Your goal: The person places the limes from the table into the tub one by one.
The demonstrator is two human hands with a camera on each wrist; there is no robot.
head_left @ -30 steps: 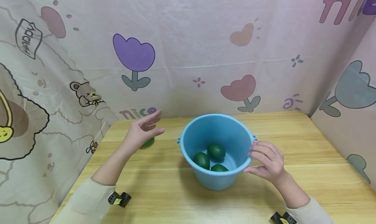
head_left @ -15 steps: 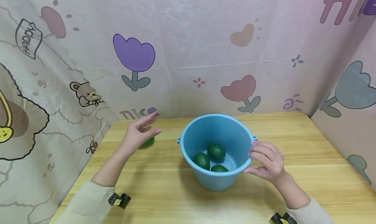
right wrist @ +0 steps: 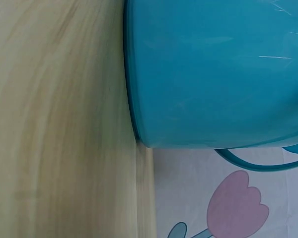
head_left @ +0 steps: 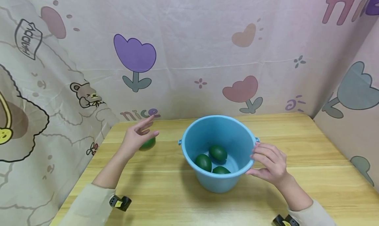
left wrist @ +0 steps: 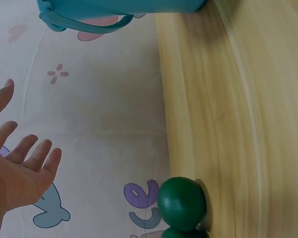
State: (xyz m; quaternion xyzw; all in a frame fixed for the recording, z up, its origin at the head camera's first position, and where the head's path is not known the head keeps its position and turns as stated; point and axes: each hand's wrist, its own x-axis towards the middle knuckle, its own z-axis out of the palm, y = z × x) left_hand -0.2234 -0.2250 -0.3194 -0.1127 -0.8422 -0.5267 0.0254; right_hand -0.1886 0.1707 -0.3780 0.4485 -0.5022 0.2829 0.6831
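Note:
A light blue bucket [head_left: 217, 183] stands upright on the table, with three smooth, dark green egg-shaped things [head_left: 218, 153] lying inside it. My right hand [head_left: 270, 162] holds the bucket's right side at the rim, thumb toward the front and fingers farther back. My left hand [head_left: 136, 138] hovers at the left with fingers spread loosely and nothing in them. Behind and below it, partly hidden by the hand, another green egg-shaped thing [head_left: 148, 143] rests on the table. Two such green things [left wrist: 181, 203] show close together in the left wrist view.
The wooden table [head_left: 165, 193] meets a printed cloth backdrop [head_left: 183, 55] at its far edge and along the sides. A bucket handle [right wrist: 258, 166] hangs behind the bucket in the right wrist view.
My left hand has drifted slightly left and down, uncovering more of the green thing behind it. The right hand and the bucket stay in place.

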